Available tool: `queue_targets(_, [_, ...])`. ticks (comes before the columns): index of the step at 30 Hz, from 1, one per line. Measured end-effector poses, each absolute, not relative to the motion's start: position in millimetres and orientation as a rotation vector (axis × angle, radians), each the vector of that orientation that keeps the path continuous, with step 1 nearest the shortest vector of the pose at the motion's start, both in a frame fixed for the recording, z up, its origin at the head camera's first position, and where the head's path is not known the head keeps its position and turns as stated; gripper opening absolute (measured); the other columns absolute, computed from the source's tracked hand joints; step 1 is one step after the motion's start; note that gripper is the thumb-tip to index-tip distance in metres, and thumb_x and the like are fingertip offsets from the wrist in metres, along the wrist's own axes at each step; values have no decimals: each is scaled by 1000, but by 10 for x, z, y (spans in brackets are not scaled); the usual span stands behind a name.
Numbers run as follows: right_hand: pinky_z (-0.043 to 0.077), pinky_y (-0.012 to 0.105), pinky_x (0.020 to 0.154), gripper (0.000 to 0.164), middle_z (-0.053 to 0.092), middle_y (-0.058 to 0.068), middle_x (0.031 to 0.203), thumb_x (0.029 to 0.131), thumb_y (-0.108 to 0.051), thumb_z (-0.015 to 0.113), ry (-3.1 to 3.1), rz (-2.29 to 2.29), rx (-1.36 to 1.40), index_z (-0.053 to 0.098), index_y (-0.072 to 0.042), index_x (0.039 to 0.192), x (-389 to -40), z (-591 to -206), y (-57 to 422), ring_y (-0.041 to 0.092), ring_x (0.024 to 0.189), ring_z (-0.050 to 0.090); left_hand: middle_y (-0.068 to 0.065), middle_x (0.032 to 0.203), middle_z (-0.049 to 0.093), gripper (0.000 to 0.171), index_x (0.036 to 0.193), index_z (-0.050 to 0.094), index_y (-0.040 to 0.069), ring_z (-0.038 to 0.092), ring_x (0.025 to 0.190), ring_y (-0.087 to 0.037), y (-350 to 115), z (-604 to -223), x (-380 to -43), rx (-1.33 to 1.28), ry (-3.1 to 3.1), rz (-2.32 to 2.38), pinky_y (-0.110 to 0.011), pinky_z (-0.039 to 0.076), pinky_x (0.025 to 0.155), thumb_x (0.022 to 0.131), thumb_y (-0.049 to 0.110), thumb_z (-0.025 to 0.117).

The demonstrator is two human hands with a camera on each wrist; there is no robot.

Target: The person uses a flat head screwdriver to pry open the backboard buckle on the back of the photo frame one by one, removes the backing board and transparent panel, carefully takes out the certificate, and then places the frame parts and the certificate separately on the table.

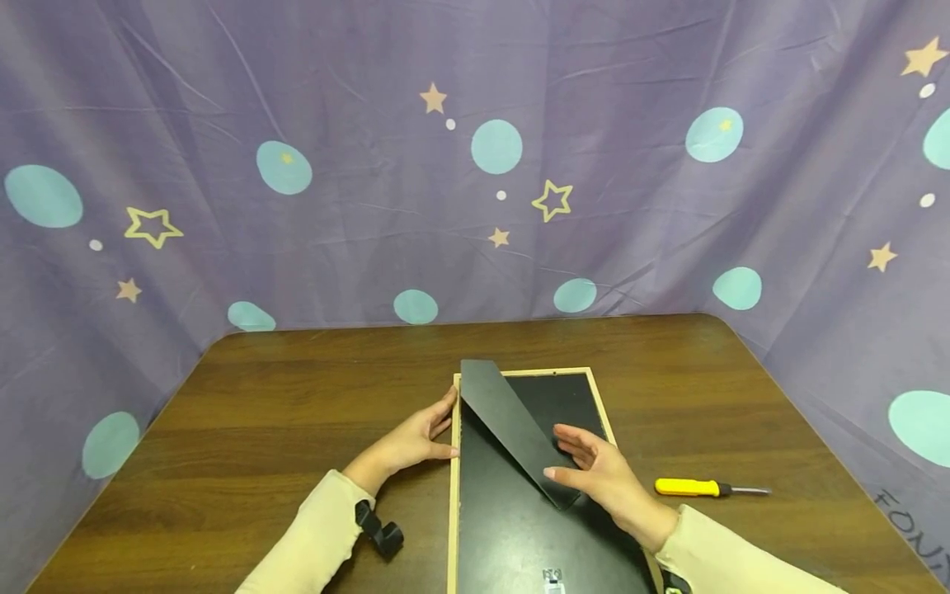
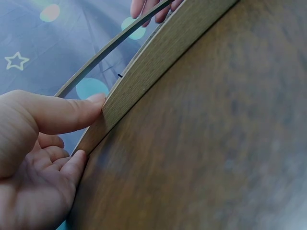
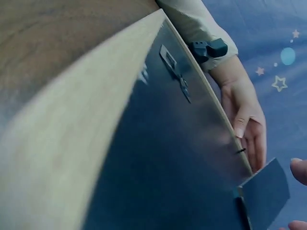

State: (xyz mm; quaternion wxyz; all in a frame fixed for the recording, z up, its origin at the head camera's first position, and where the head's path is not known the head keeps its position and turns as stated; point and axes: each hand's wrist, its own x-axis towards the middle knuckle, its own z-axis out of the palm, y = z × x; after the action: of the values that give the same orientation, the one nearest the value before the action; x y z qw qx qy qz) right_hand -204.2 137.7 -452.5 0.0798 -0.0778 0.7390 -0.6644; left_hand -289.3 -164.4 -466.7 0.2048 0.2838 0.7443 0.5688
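A picture frame lies face down on the table, with a pale wooden rim point(image 1: 454, 528) and a black backing board point(image 1: 505, 528). Its black easel stand point(image 1: 512, 429) slants across the back, its far end raised near the upper left corner. My left hand point(image 1: 416, 433) rests against the left rim; in the left wrist view its thumb point(image 2: 72, 112) touches the rim's upper edge and the little finger its side. Over the stand's near end is my right hand point(image 1: 601, 474), thumb and fingers spread apart. In the right wrist view, a gap shows between its thumb point(image 3: 300, 170) and the stand point(image 3: 266, 194).
A screwdriver point(image 1: 693, 487) with a yellow handle lies on the wooden table point(image 1: 297, 404), right of the frame. A metal hanger point(image 1: 552, 580) sits on the backing near the bottom. Behind the table hangs a purple curtain point(image 1: 371, 190) with stars and dots.
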Motion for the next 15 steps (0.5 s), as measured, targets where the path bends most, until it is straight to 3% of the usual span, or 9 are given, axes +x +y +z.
queue_targets(5, [31, 48, 110, 67, 46, 25, 138, 76, -6, 76, 2251, -1935, -310, 44, 8, 134, -2028, -4585, 1330, 39, 127, 44, -21, 154, -9, 95, 147, -2, -8, 4, 141, -36, -1639, -4658, -2887, 786, 2072, 1589, -37, 23, 112, 79, -12, 65])
queue_targets(15, [36, 45, 106, 75, 48, 20, 137, 67, -3, 81, 2557, -1734, -314, 47, 4, 134, -1969, -4678, 1203, 37, 127, 45, -19, 155, -9, 96, 147, -1, -7, 3, 142, -33, -1632, -4662, -2893, 781, 2065, 1606, -35, 22, 112, 78, -13, 65])
